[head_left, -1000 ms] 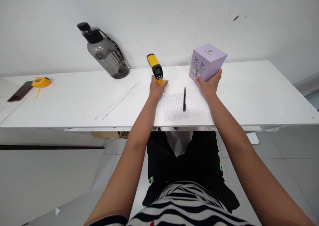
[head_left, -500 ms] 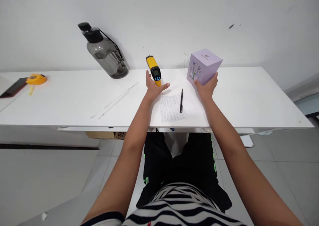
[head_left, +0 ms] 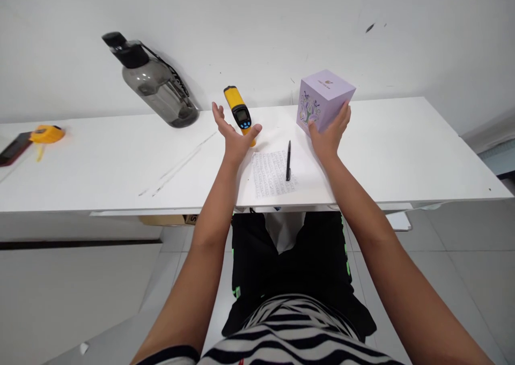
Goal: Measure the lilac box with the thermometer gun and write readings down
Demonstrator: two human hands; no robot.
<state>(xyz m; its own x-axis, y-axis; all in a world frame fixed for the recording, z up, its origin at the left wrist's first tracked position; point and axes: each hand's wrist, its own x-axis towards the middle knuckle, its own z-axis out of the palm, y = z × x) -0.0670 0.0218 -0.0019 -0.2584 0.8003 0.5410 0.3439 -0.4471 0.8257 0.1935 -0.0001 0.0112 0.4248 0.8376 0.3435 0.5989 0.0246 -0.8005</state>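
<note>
The lilac box [head_left: 328,102] was gripped by the right hand [head_left: 329,135] toward the rear of the table [head_left: 402,156]. Its near edge was spanned, the thumb being laid on the patterned face and the fingers along the adjoining plain side. By this hold, it was judged, the box could be steadied from two sides while its top and most of its pattern were left uncovered. Whether its base was borne by the table could not be told, as the lower part was partly hidden by the hand.

The yellow-and-black handheld gauge [head_left: 237,99] was flanked by the left hand [head_left: 236,140], which was held open, fingers spread on one side and thumb stretched across its handle as seen from above. No firm grip was shown, and contact could not be confirmed. Its screen and blue buttons were turned up toward the wearer, a placing suited to being read.

Between the forearms, a written sheet [head_left: 267,174] was laid near the front edge, with a black pen [head_left: 288,161] resting along its right part, probably kept within easy reach. The large bottle [head_left: 155,86] was set farther left, beside the wall, perhaps so that the front would be unobstructed.
</note>
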